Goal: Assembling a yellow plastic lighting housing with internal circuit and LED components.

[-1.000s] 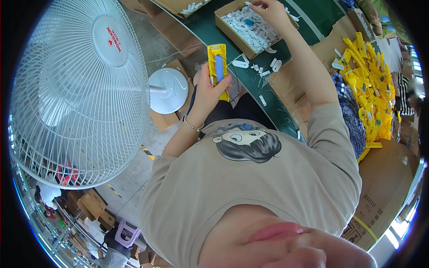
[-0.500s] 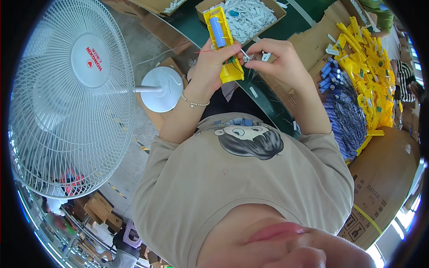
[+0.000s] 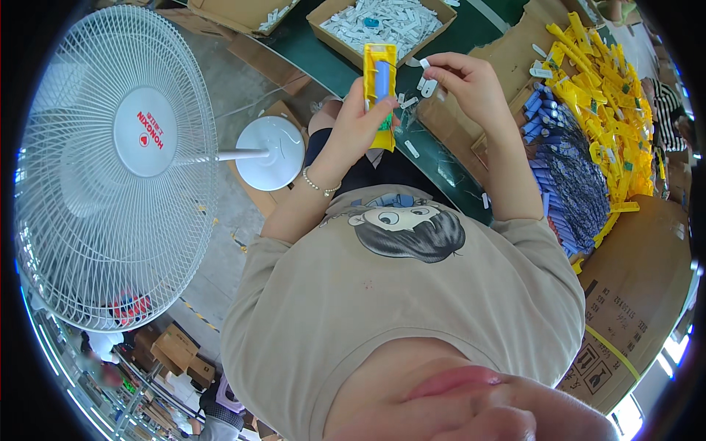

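Note:
My left hand [image 3: 354,126] is closed around a long yellow plastic housing [image 3: 384,138], held upright with its open side showing. Inside it lies a blue cylindrical battery [image 3: 382,81], and a bit of green circuit board shows by my thumb. To the right, apart from the housing, my right hand [image 3: 471,88] pinches a small white plastic piece [image 3: 429,87] between thumb and fingers. Its lower end hangs free over the table; my fingertips cover part of it. Several loose white pieces [image 3: 407,101] lie on the green table [image 3: 439,163] between my hands.
Beyond my hands stands a cardboard box [image 3: 432,38] full of white pieces. On the right are a heap of yellow housings [image 3: 614,121], many blue batteries [image 3: 562,187] and a large carton [image 3: 634,290]. A white fan [image 3: 118,176] stands close on the left.
The yellow housing has come lower and now stands straighter in my left hand. My right hand has drawn away from it, up and to the right, with the white piece between its fingers.

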{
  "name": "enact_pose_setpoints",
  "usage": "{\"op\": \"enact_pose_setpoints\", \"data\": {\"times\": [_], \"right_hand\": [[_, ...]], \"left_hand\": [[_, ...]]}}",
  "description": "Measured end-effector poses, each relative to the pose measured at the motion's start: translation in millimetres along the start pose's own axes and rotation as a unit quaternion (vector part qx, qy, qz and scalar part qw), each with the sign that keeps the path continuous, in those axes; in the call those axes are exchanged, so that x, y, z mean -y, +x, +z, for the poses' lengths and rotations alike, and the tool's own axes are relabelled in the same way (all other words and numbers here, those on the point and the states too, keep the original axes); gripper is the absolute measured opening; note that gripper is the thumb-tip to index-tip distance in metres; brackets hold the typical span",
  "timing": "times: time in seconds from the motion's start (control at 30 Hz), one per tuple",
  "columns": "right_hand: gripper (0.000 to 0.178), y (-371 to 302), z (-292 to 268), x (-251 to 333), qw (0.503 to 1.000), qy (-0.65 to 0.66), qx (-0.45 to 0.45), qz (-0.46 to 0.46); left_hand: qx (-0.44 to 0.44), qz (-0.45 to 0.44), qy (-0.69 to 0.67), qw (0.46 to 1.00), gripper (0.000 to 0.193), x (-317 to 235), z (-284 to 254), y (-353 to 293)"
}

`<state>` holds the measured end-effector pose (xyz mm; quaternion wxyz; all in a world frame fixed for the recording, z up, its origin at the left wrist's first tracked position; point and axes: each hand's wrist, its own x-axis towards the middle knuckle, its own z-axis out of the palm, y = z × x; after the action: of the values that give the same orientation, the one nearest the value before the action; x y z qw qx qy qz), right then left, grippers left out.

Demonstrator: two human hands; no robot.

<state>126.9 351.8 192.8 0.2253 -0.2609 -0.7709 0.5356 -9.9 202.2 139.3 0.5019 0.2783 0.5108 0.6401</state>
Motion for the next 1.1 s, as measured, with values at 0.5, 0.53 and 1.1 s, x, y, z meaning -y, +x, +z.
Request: {"op": "enact_pose_setpoints", "data": {"times": [0.5,0.53,1.1], "right_hand": [[0.012,4,7,3,0.997,-0.05,-0.013,0.051],[0.012,5,5,3,0.997,-0.053,0.007,0.061],[0.022,30,-5,-31,0.976,0.037,0.208,0.054]], "left_hand": [[0.134,-0.036,0.178,0.974,0.037,-10,2,-2],[0.134,-0.035,0.178,0.974,0.037,-10,1,-2],[0.253,-0.179,-0.069,0.948,0.05,2,-28,8]]}}
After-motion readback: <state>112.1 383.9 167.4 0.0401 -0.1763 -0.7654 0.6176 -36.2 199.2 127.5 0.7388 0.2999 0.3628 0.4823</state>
